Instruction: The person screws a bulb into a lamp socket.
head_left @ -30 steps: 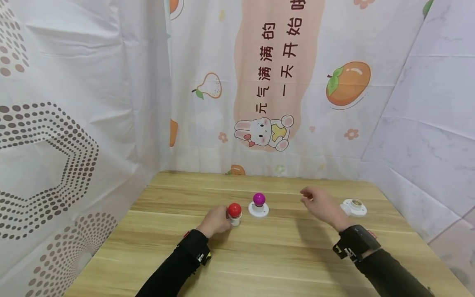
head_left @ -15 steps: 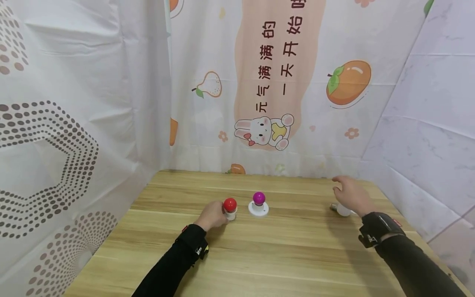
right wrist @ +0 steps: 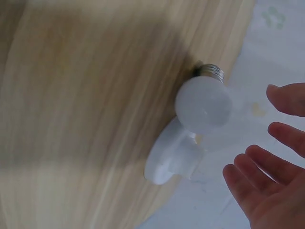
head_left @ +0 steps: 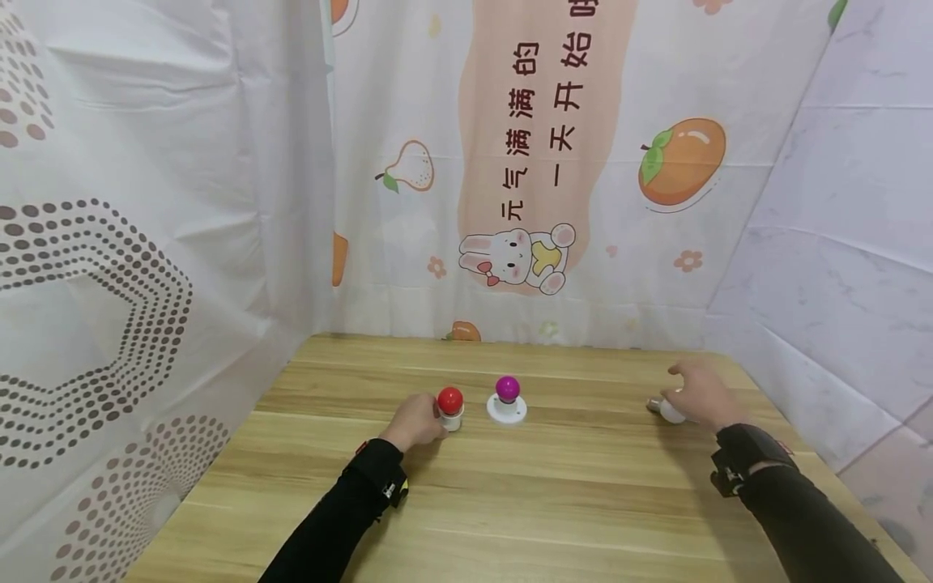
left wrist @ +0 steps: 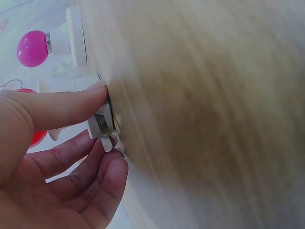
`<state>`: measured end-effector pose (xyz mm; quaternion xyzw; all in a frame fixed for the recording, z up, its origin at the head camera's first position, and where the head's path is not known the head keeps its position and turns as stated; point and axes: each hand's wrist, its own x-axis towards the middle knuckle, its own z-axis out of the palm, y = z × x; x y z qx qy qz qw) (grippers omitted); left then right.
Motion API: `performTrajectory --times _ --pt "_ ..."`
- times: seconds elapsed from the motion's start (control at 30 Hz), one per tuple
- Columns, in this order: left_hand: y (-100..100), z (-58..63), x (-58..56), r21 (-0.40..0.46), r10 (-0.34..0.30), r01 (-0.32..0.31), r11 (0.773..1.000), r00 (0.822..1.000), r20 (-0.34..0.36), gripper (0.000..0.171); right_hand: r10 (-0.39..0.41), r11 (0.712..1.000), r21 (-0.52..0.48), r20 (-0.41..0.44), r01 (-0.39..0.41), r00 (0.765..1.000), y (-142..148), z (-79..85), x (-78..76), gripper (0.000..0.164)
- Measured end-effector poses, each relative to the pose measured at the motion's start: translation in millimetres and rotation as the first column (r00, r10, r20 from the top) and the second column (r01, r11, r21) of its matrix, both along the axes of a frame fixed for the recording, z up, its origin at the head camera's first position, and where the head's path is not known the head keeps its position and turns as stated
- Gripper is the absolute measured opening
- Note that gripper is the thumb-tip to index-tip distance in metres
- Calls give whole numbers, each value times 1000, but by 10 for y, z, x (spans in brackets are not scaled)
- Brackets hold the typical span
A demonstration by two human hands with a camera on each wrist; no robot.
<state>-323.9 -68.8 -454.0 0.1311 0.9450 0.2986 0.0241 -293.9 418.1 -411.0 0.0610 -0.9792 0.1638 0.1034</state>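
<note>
White bulb [right wrist: 204, 106] lies at three o'clock from the purple bulb [head_left: 508, 388]; the right hand [head_left: 701, 395], nearer the latter a second ago, hovers close by, fingers apart. At eight o'clock, the left hand [head_left: 416, 423] keeps its fingers clamped on the socket [head_left: 453, 423] under the red bulb [head_left: 450, 400].

head: bright, even, faint shadows on tabletop [head_left: 554, 494] | left wrist: tabletop blurred | right wrist: dimmer, soft
</note>
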Motion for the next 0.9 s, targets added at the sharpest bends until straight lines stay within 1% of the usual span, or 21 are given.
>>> performTrajectory --times 0.17,0.27,0.37,0.53,0.77,0.9 --pt "-7 -14 4 -3 1 -1 1000 1000 10 27 -1 1000 18 38 1 999 6 -137 -9 51" --pt "-9 -16 8 -6 6 -5 1000 1000 16 26 -8 1000 -7 54 9 999 19 -199 -12 51" --pt "-11 -18 7 -3 10 -10 1000 1000 23 26 -17 999 -29 48 18 999 41 -241 -15 52" --pt "-8 -24 -9 8 15 -15 1000 1000 26 27 -32 999 -39 14 32 999 76 -246 -9 48" --pt "-13 -43 -27 10 16 -16 1000 1000 22 27 -66 997 -42 -1 66 998 173 -270 -33 41" --pt "-15 -41 -27 4 12 -13 1000 1000 16 27 -77 997 -22 -3 77 997 240 -290 -43 39"
